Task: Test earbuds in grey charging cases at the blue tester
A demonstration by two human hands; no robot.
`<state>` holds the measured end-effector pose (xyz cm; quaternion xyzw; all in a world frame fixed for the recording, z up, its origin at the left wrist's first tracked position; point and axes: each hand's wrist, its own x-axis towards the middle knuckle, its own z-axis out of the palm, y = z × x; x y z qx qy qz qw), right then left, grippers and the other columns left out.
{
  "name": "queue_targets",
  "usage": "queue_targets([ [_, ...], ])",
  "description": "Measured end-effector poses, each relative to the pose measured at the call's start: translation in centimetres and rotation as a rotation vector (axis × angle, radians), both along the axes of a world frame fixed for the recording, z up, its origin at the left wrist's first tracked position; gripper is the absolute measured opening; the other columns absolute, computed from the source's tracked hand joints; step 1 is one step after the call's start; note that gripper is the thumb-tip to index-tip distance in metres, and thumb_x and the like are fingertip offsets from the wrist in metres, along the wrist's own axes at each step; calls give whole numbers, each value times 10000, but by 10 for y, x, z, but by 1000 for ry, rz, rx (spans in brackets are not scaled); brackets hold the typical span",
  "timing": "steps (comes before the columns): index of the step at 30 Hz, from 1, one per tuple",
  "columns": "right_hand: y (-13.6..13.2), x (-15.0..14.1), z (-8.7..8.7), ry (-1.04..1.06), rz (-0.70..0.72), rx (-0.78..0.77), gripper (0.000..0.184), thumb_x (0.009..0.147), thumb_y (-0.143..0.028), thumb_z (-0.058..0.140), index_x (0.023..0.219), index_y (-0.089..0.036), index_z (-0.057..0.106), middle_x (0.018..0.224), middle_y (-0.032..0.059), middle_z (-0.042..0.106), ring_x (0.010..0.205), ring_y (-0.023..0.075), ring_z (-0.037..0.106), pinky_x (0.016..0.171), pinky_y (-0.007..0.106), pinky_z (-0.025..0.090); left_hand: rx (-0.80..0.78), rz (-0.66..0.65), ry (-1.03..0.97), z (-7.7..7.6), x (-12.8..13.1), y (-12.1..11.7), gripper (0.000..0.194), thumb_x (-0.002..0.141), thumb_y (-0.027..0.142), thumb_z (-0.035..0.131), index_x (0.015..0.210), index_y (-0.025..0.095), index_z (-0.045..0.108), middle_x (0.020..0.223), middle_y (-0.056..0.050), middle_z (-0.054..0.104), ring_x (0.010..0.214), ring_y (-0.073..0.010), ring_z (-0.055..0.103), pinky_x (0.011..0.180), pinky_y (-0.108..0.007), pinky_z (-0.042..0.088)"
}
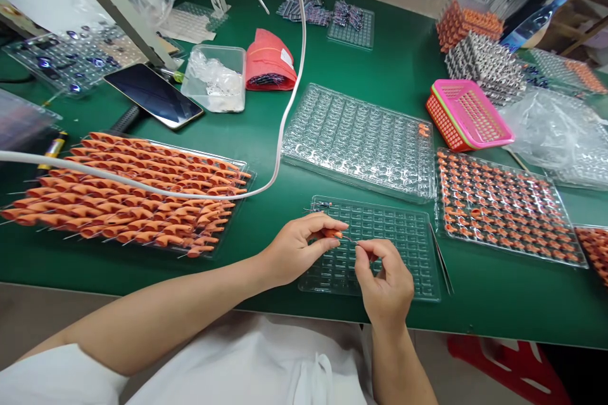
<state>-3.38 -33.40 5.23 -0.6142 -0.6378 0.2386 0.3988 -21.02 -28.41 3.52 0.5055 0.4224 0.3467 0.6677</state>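
My left hand (297, 247) is closed, pinching a small orange plastic part (334, 233) between thumb and fingers. A thin wire-like piece (350, 240) sticks out from that part toward my right hand (387, 278). The right thumb and forefinger are pinched together at the wire's end. Both hands are over a clear tray with small compartments (408, 253). A few small dark parts with wires (323, 206) lie at this tray's far left corner. Metal tweezers (441, 259) rest by its right edge.
Left stands a tray of orange parts with wires (142, 193); right, another tray of orange pieces (508, 209). Beyond the hands is a clear tray (356, 139). A white cable (280, 145) loops across the green table. Stacked baskets (475, 114), a phone (154, 95) and a plastic box (213, 101) stand farther back.
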Motion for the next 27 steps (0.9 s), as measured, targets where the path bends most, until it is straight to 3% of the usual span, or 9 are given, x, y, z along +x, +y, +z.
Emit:
queue_targets([
  [11,0,-2,-1,-26,52,4,141,902,-93,587,983,-203,624,830,10,607,675,134,558,611,266,471,234,-18,181,4,0,1,175,850,97,569,977,183,652,866,-21,690,778,-130,641,757,-248,526],
  [27,4,-2,-2,-39,155,-5,174,937,-101,559,1057,-199,638,889,42,642,758,156,611,657,286,515,429,-52,202,-5,1,-2,156,890,124,586,1009,180,670,891,-43,708,827,-144,660,781,-258,530],
])
